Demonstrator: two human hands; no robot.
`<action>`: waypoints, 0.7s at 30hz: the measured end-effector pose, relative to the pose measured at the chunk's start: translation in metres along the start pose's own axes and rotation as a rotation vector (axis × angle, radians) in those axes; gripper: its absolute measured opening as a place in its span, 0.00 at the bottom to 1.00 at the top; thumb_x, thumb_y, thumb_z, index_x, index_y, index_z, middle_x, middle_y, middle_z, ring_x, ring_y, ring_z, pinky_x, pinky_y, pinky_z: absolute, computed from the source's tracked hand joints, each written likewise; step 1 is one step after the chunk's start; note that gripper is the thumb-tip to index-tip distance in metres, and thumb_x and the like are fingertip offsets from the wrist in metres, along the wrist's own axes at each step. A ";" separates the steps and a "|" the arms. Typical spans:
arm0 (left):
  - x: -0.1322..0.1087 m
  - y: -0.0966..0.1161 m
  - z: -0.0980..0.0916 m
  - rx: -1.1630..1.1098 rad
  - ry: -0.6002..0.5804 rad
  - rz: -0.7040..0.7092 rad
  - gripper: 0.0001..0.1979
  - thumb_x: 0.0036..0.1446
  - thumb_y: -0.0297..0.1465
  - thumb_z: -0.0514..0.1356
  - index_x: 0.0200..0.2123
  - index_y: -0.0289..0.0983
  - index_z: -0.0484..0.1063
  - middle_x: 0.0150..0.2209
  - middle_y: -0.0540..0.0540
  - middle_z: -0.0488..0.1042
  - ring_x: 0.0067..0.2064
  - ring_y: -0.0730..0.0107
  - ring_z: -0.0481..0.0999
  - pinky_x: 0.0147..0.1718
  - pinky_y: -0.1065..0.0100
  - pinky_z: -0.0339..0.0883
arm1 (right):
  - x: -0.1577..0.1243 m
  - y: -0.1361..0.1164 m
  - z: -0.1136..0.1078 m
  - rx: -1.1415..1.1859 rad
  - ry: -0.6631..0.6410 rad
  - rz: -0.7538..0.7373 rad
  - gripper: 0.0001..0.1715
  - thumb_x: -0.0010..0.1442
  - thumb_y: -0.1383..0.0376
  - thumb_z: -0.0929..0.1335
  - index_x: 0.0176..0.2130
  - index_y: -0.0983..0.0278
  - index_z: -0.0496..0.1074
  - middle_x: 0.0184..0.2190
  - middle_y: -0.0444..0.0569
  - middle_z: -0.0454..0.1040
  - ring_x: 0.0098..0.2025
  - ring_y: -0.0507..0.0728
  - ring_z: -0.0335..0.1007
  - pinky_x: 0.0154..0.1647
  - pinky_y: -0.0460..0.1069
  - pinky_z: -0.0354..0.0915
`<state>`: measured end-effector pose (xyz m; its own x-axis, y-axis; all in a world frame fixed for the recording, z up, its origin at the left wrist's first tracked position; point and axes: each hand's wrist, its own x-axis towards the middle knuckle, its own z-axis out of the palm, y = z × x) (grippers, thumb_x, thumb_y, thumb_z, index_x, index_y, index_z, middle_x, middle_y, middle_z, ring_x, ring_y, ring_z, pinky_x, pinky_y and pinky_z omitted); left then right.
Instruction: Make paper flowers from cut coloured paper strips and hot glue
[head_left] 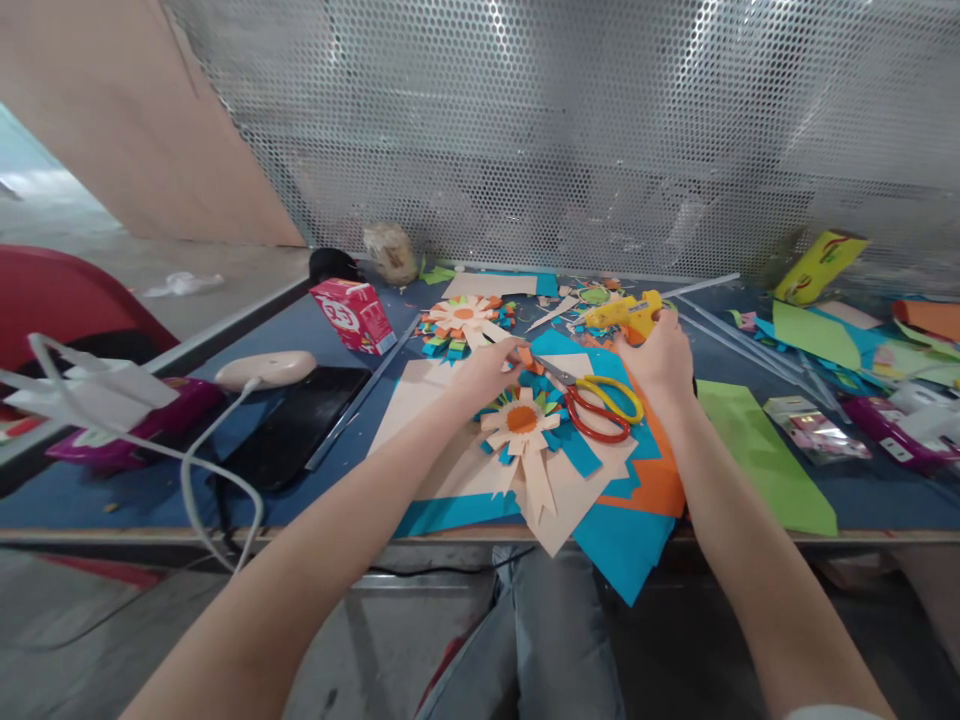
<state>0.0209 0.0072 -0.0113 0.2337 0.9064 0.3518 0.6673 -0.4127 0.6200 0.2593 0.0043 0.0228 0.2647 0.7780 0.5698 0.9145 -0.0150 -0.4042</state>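
Observation:
My right hand [661,358] is wrapped round the handle of a yellow glue gun [616,314], whose nozzle points left. My left hand [491,374] is closed in a pinch at a small orange paper piece [527,358]. Just below it lies a paper flower rosette [523,420] with an orange centre, cream petals, blue and green loops and cream ribbon tails. Scissors [600,405] with one red and one yellow handle rest beside the rosette, blades toward my left hand. Behind, a second paper rosette [463,314] is partly covered by my left hand and a cream strip.
Beneath the rosette are stacked cream, blue and orange paper sheets [630,555]; green paper [761,455] lies right. At left are a pink box [352,315], a black phone-like slab [292,430] and white cables [187,470]. Paper scraps [821,335] and a yellow box [820,267] stand right.

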 end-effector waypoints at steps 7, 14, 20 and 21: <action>0.002 0.001 -0.009 -0.921 0.169 -0.330 0.12 0.43 0.27 0.63 0.34 0.34 0.70 0.27 0.48 0.74 0.30 0.70 0.76 0.30 0.70 0.67 | -0.013 -0.010 0.006 0.090 0.119 -0.293 0.27 0.51 0.54 0.67 0.44 0.66 0.55 0.41 0.60 0.69 0.46 0.66 0.68 0.43 0.60 0.65; -0.003 0.015 -0.011 -1.156 0.091 -0.409 0.11 0.44 0.24 0.64 0.34 0.33 0.72 0.24 0.50 0.72 0.28 0.75 0.73 0.26 0.74 0.65 | -0.020 -0.014 0.002 0.110 0.133 -0.378 0.26 0.55 0.53 0.64 0.46 0.65 0.53 0.38 0.58 0.69 0.40 0.64 0.71 0.34 0.56 0.68; -0.003 0.013 -0.013 -1.152 0.100 -0.410 0.08 0.45 0.24 0.62 0.33 0.33 0.73 0.25 0.50 0.71 0.27 0.76 0.71 0.26 0.74 0.64 | -0.019 -0.012 -0.001 0.108 0.189 -0.510 0.22 0.55 0.55 0.63 0.45 0.64 0.53 0.36 0.54 0.69 0.37 0.62 0.71 0.33 0.55 0.69; -0.003 0.012 -0.014 -1.156 0.123 -0.413 0.08 0.45 0.24 0.61 0.32 0.33 0.73 0.25 0.50 0.71 0.27 0.76 0.71 0.26 0.73 0.64 | -0.019 -0.011 -0.001 0.100 0.196 -0.516 0.22 0.55 0.56 0.63 0.44 0.64 0.53 0.36 0.54 0.69 0.37 0.62 0.71 0.33 0.55 0.69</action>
<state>0.0187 -0.0016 0.0049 0.0441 0.9990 0.0071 -0.3567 0.0091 0.9342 0.2442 -0.0107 0.0176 -0.1487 0.5376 0.8300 0.9097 0.4034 -0.0983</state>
